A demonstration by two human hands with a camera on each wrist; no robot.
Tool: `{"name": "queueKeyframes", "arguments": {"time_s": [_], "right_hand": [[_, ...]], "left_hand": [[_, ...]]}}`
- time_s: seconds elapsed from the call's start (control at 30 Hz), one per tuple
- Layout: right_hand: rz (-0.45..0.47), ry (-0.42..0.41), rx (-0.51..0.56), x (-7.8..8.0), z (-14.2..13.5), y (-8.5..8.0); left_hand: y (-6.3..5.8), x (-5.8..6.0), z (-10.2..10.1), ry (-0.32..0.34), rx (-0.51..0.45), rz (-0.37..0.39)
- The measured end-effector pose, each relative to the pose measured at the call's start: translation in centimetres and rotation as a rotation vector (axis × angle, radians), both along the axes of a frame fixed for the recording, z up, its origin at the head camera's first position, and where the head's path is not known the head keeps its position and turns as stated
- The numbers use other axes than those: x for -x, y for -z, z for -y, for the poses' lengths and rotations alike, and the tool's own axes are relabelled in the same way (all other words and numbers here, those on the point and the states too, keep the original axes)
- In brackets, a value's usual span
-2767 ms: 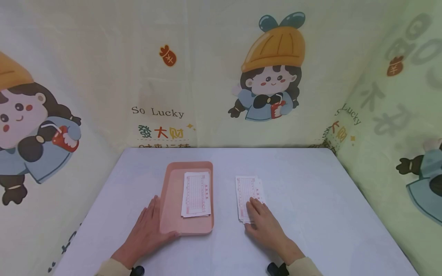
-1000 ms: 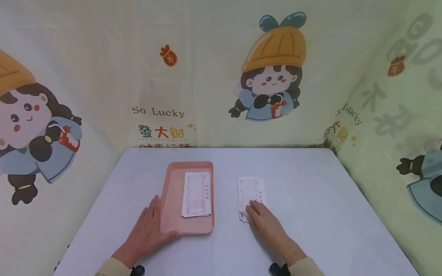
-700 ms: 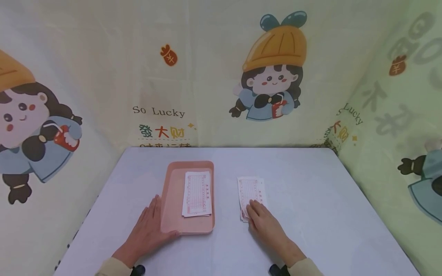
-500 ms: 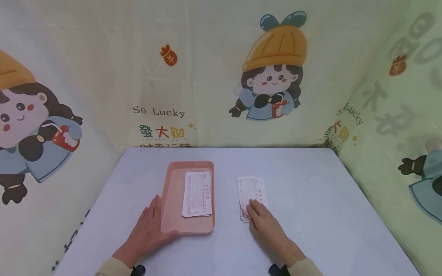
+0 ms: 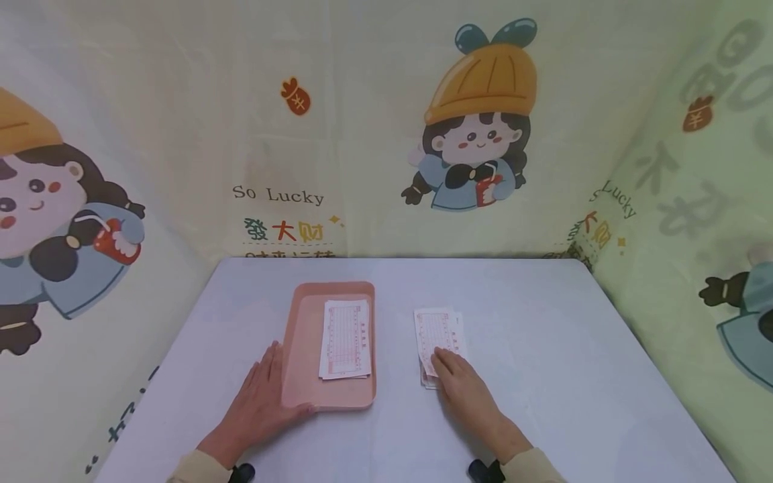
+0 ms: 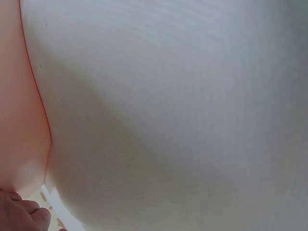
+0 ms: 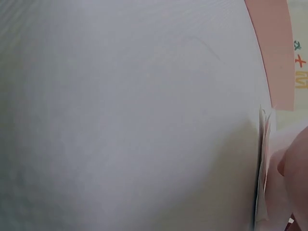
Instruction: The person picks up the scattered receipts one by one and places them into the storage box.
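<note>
My left hand (image 5: 256,402) lies at the left side of a pink tray (image 5: 298,362), fingers straight along its edge and thumb at the near left corner. A stack of white paper slips with red printing (image 5: 345,339) lies inside that tray. To its right, a second stack of printed slips (image 5: 436,330) rests on the table, slightly fanned. My right hand (image 5: 468,396) rests on its lower right part, fingers close together; the thumb is hidden in the head view. In the right wrist view, the edges of the slips (image 7: 263,178) stand a little apart beside the hand (image 7: 298,178).
The white table (image 5: 543,349) extends to both sides and ends at a cloth backdrop (image 5: 374,134) with cartoon figures. A gap of bare table separates the tray from the right stack. Black wrist straps (image 5: 485,471) show at the sleeves.
The right hand's thumb, earlier visible at the stack's near edge, is now out of sight. The top slips have shifted slightly against those beneath. The left hand and tray stay in place.
</note>
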State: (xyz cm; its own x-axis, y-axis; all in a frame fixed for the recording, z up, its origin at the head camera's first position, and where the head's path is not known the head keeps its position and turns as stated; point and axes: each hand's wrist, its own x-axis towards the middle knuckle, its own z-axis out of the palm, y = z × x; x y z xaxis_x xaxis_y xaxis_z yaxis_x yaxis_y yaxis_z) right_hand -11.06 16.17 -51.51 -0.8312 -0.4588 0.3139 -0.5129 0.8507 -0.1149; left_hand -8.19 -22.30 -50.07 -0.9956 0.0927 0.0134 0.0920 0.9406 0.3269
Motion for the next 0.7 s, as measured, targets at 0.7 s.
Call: {"name": "queueKeyframes", "arguments": {"time_s": [0.7], "right_hand": [[-0.039, 0.012, 0.026, -0.03, 0.21, -0.27]], "left_hand": [[-0.22, -0.09, -0.06, -0.002, -0.003, 0.006]]}}
